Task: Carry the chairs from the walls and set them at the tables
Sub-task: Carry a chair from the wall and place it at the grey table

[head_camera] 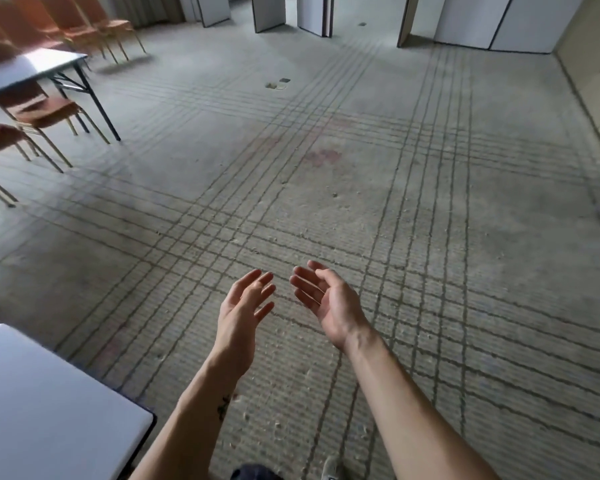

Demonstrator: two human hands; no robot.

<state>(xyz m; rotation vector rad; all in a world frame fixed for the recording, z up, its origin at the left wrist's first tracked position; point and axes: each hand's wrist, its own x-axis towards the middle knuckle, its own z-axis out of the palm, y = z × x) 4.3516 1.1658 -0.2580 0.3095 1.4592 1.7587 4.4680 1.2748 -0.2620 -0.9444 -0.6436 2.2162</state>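
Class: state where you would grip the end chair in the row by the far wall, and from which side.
The end chair likely by its backrest and the seat's front edge, from the open floor side; its neighbours block the other side. Left hand and right hand are both free.

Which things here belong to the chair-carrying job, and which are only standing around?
Part of the job: orange chair row; tucked-in chairs; far table; near table; left hand and right hand, both empty.

Only standing around: partition panels; floor boxes; carpet.
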